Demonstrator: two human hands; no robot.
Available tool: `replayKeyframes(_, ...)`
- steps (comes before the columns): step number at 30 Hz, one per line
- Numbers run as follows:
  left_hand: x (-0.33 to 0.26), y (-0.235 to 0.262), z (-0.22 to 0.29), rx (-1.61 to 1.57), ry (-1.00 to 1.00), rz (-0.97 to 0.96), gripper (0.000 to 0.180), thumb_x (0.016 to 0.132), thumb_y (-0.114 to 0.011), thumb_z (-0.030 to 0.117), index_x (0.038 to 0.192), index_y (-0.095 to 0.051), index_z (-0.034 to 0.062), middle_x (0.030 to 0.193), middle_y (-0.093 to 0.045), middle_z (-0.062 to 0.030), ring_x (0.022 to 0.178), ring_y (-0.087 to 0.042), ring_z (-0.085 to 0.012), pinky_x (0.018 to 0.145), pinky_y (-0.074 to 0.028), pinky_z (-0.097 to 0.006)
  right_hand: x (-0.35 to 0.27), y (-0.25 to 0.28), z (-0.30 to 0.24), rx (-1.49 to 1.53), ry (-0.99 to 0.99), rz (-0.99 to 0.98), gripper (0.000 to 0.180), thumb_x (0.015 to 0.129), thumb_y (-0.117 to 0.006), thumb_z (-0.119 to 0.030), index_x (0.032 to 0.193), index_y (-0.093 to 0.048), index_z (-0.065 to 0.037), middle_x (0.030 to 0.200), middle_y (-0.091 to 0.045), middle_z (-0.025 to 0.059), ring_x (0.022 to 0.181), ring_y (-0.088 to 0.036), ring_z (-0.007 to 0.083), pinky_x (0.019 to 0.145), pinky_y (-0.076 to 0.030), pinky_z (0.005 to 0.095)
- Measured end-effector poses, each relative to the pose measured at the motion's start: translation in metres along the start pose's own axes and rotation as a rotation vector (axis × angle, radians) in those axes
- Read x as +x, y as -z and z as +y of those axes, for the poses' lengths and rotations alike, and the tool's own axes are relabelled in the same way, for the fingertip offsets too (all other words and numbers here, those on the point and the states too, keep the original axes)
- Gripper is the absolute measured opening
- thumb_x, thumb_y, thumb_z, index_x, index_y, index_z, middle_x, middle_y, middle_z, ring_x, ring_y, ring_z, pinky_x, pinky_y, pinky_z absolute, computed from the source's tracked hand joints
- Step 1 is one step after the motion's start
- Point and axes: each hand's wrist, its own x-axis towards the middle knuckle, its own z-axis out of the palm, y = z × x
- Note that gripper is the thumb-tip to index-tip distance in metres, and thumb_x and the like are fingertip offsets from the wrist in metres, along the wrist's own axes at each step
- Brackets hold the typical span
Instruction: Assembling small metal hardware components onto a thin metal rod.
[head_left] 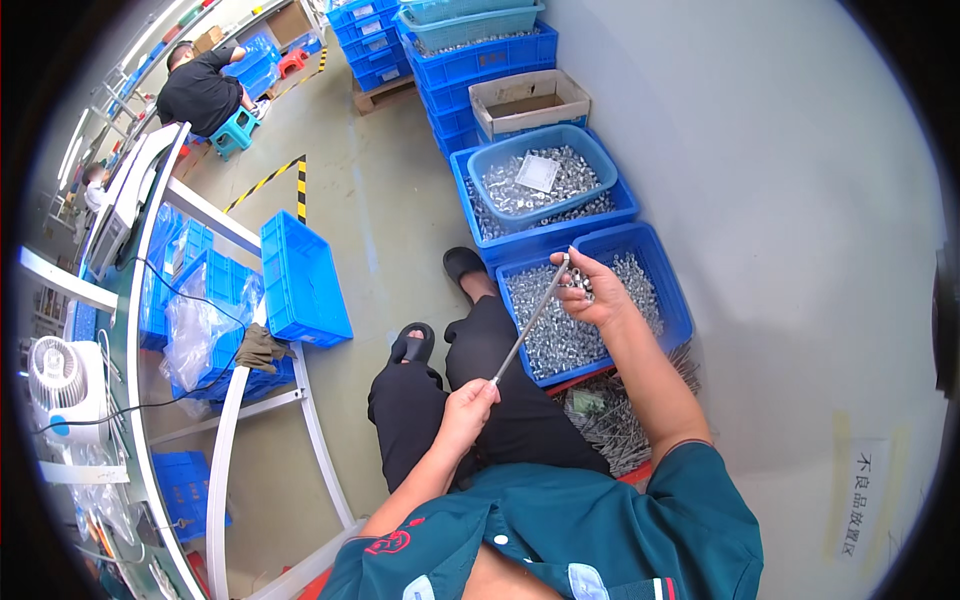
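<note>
Rod (pixel 528 330) between hands (pixel 466 414), nuts (pixel 577 280) in right (pixel 604 297)

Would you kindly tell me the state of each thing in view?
Rod: slanting, held at both ends
Left hand: closed on rod's near end
Right hand: fingers at rod's far end, metal parts cupped inside
Bin: filled with metal parts
Basket: holding metal parts and a card
Carton: open-topped
Fan: upright, running or not unclear
Cloth: draped over frame

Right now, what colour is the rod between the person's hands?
In the head view, the rod is silvery grey.
</note>
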Motion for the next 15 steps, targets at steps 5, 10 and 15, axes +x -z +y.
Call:
replayKeyframes(5,0.000,-0.003,0.005,-0.020,0.011,0.004,0.023,0.091,-0.047,0.024,0.076,-0.052,0.0071,0.048,-0.031,0.0073,0.038,-0.023,-0.0018,0.036,-0.016,-0.019,-0.004,-0.006,-0.008,0.001,0.017,-0.027,0.024,0.087,-0.052,-0.024,0.099,-0.056,-0.003,0.069,-0.049,0.0042,0.046,-0.037,0.0069,0.034,-0.025,0.0153)
replayKeyframes(10,0.004,-0.003,0.011,0.038,-0.052,-0.017,0.023,0.091,-0.047,0.023,0.076,-0.051,0.0070,0.049,-0.031,0.0074,0.038,-0.022,-0.0015,0.036,-0.015,-0.019,-0.014,-0.014,-0.035,-0.314,-0.008,-0.066,0.022,0.086,-0.052,-0.018,0.100,-0.055,-0.001,0.069,-0.049,0.0039,0.046,-0.038,0.0053,0.034,-0.025,0.0144)
replayKeyframes(15,0.007,-0.010,0.019,-0.086,0.082,-0.067,0.023,0.092,-0.046,0.024,0.077,-0.051,0.0066,0.049,-0.031,0.0073,0.038,-0.021,-0.0014,0.035,-0.014,-0.019,-0.017,-0.016,-0.028,-0.234,0.004,-0.132,0.025,0.088,-0.053,-0.020,0.104,-0.055,-0.001,0.071,-0.049,0.0021,0.046,-0.037,0.0032,0.035,-0.026,0.0129)
